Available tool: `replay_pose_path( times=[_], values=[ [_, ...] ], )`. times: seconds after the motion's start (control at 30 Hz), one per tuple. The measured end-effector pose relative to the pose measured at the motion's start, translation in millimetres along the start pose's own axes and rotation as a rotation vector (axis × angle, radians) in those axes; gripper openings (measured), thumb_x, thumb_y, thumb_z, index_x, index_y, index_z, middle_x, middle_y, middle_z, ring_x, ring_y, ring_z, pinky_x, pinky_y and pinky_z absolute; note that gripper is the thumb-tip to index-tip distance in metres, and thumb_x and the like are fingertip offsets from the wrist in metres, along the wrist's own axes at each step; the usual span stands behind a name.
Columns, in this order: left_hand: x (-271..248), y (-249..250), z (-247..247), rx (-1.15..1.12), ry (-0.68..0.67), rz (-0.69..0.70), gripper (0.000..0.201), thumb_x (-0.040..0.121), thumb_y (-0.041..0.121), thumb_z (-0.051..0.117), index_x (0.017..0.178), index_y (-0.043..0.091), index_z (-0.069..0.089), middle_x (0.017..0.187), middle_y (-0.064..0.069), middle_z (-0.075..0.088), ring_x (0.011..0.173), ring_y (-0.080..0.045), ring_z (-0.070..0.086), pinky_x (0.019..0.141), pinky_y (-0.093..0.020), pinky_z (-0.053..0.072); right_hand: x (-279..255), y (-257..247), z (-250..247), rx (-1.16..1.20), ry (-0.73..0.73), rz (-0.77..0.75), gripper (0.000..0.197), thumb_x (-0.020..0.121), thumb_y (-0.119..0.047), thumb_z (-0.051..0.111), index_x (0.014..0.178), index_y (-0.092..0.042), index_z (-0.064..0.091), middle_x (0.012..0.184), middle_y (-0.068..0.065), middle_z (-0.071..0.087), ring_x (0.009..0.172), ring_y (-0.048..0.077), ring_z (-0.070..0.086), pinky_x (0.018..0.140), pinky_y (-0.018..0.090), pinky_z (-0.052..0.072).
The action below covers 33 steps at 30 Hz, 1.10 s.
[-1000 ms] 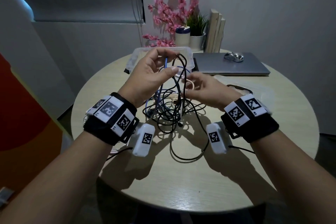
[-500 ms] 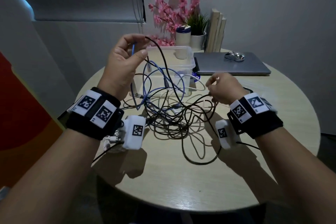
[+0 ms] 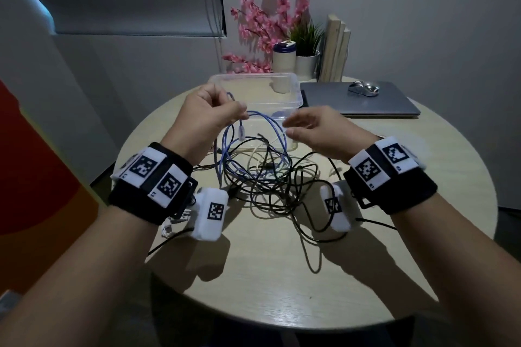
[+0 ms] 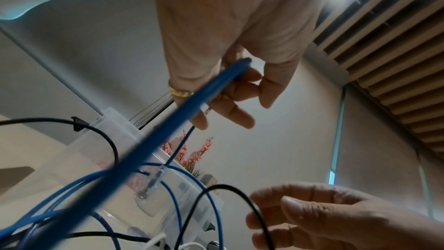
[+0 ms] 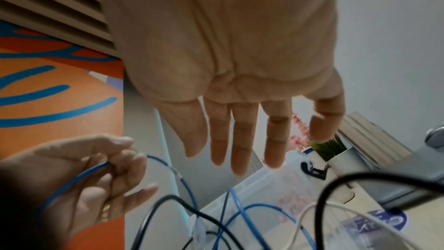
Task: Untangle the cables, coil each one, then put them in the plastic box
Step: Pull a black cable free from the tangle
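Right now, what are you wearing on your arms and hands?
Both forearms are bare. Each wrist carries a black wrist band topped with white blocks printed with black square markers, and a white camera pod with its own marker hangs beneath, trailing a thin black lead. The left hand wears a gold ring.

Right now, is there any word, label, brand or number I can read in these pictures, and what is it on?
No text can be read.
Wrist bands: square black-and-white code markers, no words; tiny marks beside them are too small to read.
Blue print seen through the plastic box: blurred, unreadable.
Jar by the flowers: small lid label, too small to read.
Laptop: no visible brand.
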<state>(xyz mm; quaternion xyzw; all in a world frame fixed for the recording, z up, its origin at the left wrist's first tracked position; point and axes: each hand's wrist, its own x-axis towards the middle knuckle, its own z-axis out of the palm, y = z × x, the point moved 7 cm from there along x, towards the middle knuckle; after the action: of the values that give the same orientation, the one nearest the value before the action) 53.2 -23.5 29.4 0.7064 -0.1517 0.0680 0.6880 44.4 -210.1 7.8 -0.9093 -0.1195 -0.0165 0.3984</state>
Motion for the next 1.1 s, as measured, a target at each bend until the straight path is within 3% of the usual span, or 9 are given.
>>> replay_pose_path(
  times=[0.1, 0.23, 0.3, 0.4, 0.5, 0.63, 0.77, 0.97, 1.1],
  values=[
    [-3.5, 3.5, 6.8, 0.056, -0.053, 0.048, 0.021, 0.098, 0.004, 0.046, 0.083, 0.019, 0.046, 0.07, 0.001, 0.057, 0.068, -0.01, 0.063, 0.078, -0.031, 0.046, -0.9, 1.8, 19.1, -0.031, -0.089, 0.032, 0.026, 0.094, -0.022, 0.055, 0.119, -0.016, 0.061, 0.114, 0.002, 0.065, 0.105, 0.015, 0.062, 0.095, 0.029, 0.046],
    [-8.1, 15.0, 10.9, 0.197, -0.11, 0.122, 0.014, 0.103, 0.01, 0.035, 0.107, 0.018, 0.045, 0.087, 0.002, 0.068, 0.081, -0.009, 0.062, 0.076, -0.016, 0.047, 1.3, 9.2, 30.6, -0.033, -0.092, 0.073, 0.031, 0.093, -0.026, 0.058, 0.123, -0.018, 0.057, 0.112, 0.004, 0.065, 0.1, 0.018, 0.063, 0.092, 0.032, 0.049],
    [-11.5, 26.4, 11.6, 0.2, -0.122, 0.182, 0.015, 0.102, 0.009, 0.035, 0.102, 0.017, 0.048, 0.092, 0.003, 0.07, 0.083, -0.009, 0.062, 0.074, -0.015, 0.046, 3.4, 8.8, 31.8, 0.009, -0.061, 0.064, 0.038, 0.091, -0.027, 0.061, 0.127, -0.018, 0.051, 0.108, 0.004, 0.065, 0.096, 0.017, 0.062, 0.09, 0.032, 0.05],
    [-17.5, 46.5, 17.6, 0.145, -0.17, 0.293, 0.02, 0.101, 0.005, 0.036, 0.097, 0.018, 0.05, 0.086, 0.009, 0.072, 0.082, -0.004, 0.062, 0.073, -0.013, 0.044, 6.1, 4.6, 20.5, 0.182, 0.09, 0.07, 0.036, 0.089, -0.029, 0.064, 0.118, -0.018, 0.047, 0.093, 0.001, 0.061, 0.08, 0.015, 0.06, 0.068, 0.028, 0.049],
    [-20.3, 58.9, 18.0, 0.108, -0.197, 0.366, 0.017, 0.1, 0.008, 0.038, 0.097, 0.018, 0.052, 0.084, 0.014, 0.073, 0.08, -0.004, 0.063, 0.072, -0.015, 0.044, 7.6, 3.7, 5.0, 0.232, 0.202, 0.077, 0.031, 0.086, -0.03, 0.068, 0.106, -0.019, 0.047, 0.09, 0.003, 0.061, 0.08, 0.017, 0.06, 0.069, 0.031, 0.049],
    [-17.8, 65.5, 2.0, -0.059, -0.138, 0.408, 0.015, 0.1, 0.016, 0.037, 0.101, 0.016, 0.052, 0.086, 0.009, 0.072, 0.08, -0.012, 0.063, 0.074, -0.026, 0.044, 7.5, 15.5, 19.0, 0.056, -0.025, 0.125, 0.046, 0.081, -0.029, 0.073, 0.12, -0.018, 0.052, 0.109, 0.005, 0.063, 0.093, 0.015, 0.061, 0.077, 0.025, 0.049],
    [-14.5, 63.2, -12.0, -0.143, -0.058, 0.388, 0.017, 0.101, 0.015, 0.033, 0.1, 0.017, 0.05, 0.081, 0.009, 0.071, 0.076, -0.012, 0.062, 0.072, -0.029, 0.044, 5.7, 33.2, 35.3, -0.161, -0.187, 0.185, 0.063, 0.08, -0.026, 0.074, 0.135, -0.016, 0.044, 0.123, 0.006, 0.059, 0.106, 0.02, 0.059, 0.094, 0.033, 0.047],
    [-15.7, 42.6, -22.5, -0.044, 0.04, 0.255, 0.021, 0.103, 0.012, 0.033, 0.096, 0.019, 0.051, 0.075, 0.008, 0.07, 0.069, -0.011, 0.062, 0.066, -0.025, 0.044, 5.4, 44.4, 37.7, -0.534, -0.3, 0.171, 0.027, 0.088, -0.027, 0.064, 0.11, -0.013, 0.071, 0.108, 0.004, 0.069, 0.095, 0.018, 0.061, 0.075, 0.023, 0.041],
    [-14.7, 17.4, -16.2, 0.046, 0.046, 0.074, 0.022, 0.103, 0.011, 0.035, 0.092, 0.02, 0.052, 0.077, 0.008, 0.07, 0.066, -0.009, 0.062, 0.064, -0.024, 0.044, 4.9, 53.0, 38.4, -0.525, -0.311, 0.191, 0.031, 0.088, -0.038, 0.063, 0.102, -0.012, 0.073, 0.098, 0.004, 0.071, 0.09, 0.019, 0.063, 0.076, 0.028, 0.047]
  ],
)
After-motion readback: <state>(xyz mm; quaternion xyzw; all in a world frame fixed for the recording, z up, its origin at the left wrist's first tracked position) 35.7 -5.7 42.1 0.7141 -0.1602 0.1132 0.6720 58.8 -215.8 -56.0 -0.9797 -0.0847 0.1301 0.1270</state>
